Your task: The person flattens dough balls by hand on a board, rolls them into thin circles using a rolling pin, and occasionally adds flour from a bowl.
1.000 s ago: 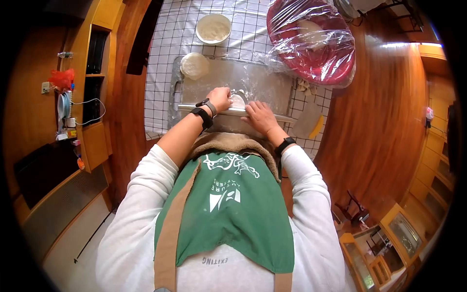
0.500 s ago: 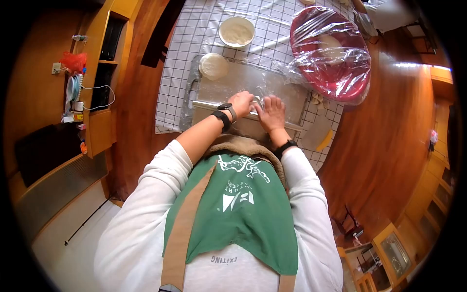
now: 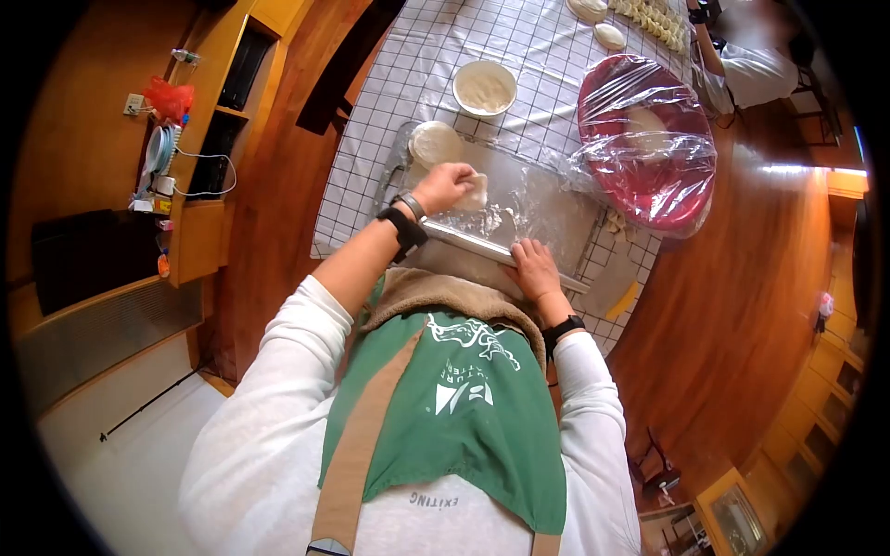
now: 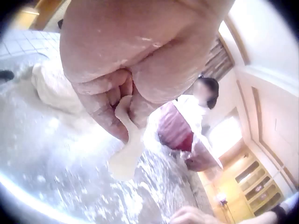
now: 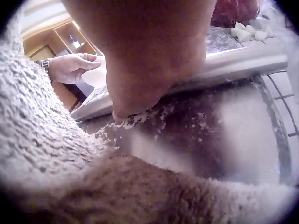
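My left hand [image 3: 456,187] pinches a thin round dough wrapper [image 3: 476,193] and holds it just above the floured metal tray [image 3: 547,215]. In the left wrist view the wrapper [image 4: 125,156] hangs limp from my fingers [image 4: 114,116]. My right hand [image 3: 528,258] rests with relaxed fingers on the tray's near rim [image 3: 468,240] and holds nothing. The right wrist view shows that palm on the shiny rim [image 5: 233,65], with flour scattered below, and my left hand [image 5: 70,66] far off with the wrapper [image 5: 95,77].
A stack of wrappers [image 3: 436,144] sits at the tray's far left corner. Beyond are a flour bowl [image 3: 485,90] and a red bowl under plastic film [image 3: 649,139]. Small dough pieces [image 3: 616,222] lie right of the tray. Another person [image 3: 746,60] works at the table's far end.
My left hand has picked the wrapper up off the tray and carried it left toward the stack. My right hand has drawn back to the tray's near rim.
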The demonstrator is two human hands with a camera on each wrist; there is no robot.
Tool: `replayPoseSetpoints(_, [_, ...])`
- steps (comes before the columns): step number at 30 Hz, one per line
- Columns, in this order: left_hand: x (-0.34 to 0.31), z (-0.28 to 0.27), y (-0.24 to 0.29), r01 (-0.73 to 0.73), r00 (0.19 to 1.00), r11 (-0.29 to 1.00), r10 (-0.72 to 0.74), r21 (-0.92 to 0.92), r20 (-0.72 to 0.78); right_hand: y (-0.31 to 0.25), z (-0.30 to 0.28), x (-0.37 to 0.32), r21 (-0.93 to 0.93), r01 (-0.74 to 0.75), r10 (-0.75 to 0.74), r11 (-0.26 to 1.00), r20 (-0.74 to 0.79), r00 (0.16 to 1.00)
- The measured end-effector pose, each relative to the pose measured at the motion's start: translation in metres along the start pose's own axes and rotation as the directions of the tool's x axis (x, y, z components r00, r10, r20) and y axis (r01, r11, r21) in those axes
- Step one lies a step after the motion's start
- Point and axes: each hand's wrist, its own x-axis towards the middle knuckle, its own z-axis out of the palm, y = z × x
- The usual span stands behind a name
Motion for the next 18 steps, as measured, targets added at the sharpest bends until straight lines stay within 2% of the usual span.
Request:
replayPoseSetpoints(3, [0.020,-0.038,-0.007,-0.043,0.999,0.999,0.043,0.016,-0.025,0.001,-0.001,0.002,0.023,-0.004,0.004,1.000,0.010,1.000])
replayPoseSetpoints(5, [0.039,-0.051,-0.032,-0.064,0.987,0.996,0.054,-0.062,-0.154,0.001,-0.002,0.003,0.022,-0.011,0.011,1.000,0.009,1.000])
replayPoseSetpoints(6, [0.041,-0.055,-0.033,-0.069,0.986,0.996,0.059,-0.062,-0.155,0.001,-0.001,0.003,0.027,-0.016,0.015,1.000,0.017,1.000])
replayPoseSetpoints(8, [0.044,-0.062,-0.035,0.072,0.928,0.974,0.013,0.214,-0.372,0.002,-0.001,0.005,0.020,-0.017,0.017,1.000,0.027,0.999])
replayPoseSetpoints(9, [0.045,-0.064,-0.038,0.169,0.928,0.973,-0.105,0.156,-0.357,0.001,-0.002,0.006,0.028,-0.027,0.027,0.999,0.026,0.999])
replayPoseSetpoints(10, [0.045,-0.062,-0.041,0.169,0.929,0.974,-0.106,0.152,-0.354,0.001,-0.003,0.006,0.035,-0.039,0.038,0.999,0.028,0.999])
replayPoseSetpoints(12, [0.037,-0.053,-0.045,0.082,0.897,0.959,0.047,0.270,-0.439,-0.001,-0.004,0.008,0.043,-0.079,0.078,0.996,0.030,0.996])
replayPoseSetpoints(14, [0.023,-0.047,-0.044,0.053,0.932,0.981,0.020,0.189,-0.363,-0.001,-0.009,0.005,0.033,-0.128,0.127,0.991,0.026,0.992])
replayPoseSetpoints(16, [0.000,-0.037,-0.032,0.006,0.908,0.938,0.140,0.346,-0.395,-0.002,-0.016,0.004,0.039,-0.138,0.142,0.990,-0.178,0.974])
replayPoseSetpoints(18, [-0.022,-0.025,-0.017,0.092,0.922,0.967,0.007,0.238,-0.388,0.000,-0.017,0.000,0.074,-0.212,0.222,0.974,-0.163,0.961])
